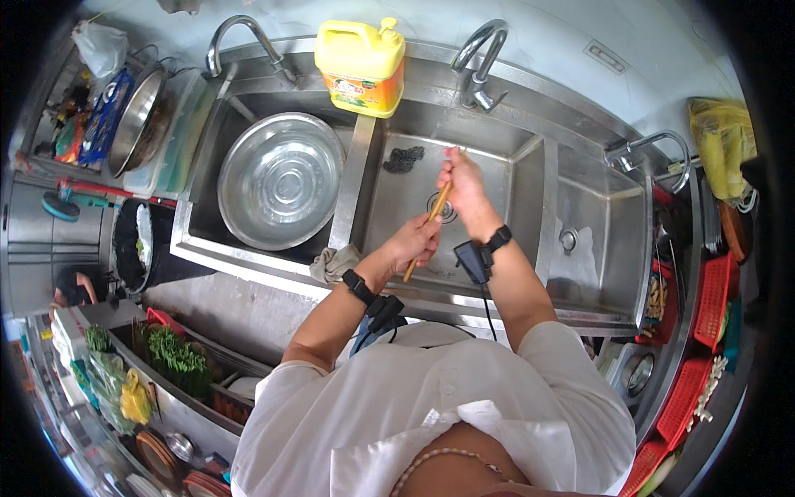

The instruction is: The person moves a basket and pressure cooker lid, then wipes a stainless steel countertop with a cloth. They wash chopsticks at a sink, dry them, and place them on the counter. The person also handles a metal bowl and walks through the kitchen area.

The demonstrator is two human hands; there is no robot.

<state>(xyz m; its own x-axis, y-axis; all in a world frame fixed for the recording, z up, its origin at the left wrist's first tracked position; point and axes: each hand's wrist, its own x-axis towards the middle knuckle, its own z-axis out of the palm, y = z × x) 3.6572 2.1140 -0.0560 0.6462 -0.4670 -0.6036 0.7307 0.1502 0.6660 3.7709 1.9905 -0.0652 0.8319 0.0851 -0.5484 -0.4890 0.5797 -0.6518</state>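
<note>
A bundle of wooden chopsticks (440, 201) slants between my two hands over the middle steel sink basin (484, 248). My left hand (412, 241) grips the bundle lower down, with the near ends sticking out below the fingers. Farther up, my right hand (461, 180) is closed around the far part, so the tips are mostly hidden. Above it, a thin stream of water falls from the chrome faucet (483, 59). A dark wire scouring pad (404, 159) lies on the basin floor, left of my right hand. The drain (445, 210) is partly covered by my hands.
A large round metal basin (279, 180) fills the left sink. Behind the divider stands a yellow detergent jug (360, 68). A grey rag (335, 263) hangs at the front rim. The right sink (596, 230) has its own faucet (652, 149). A black bin (161, 245) stands at left.
</note>
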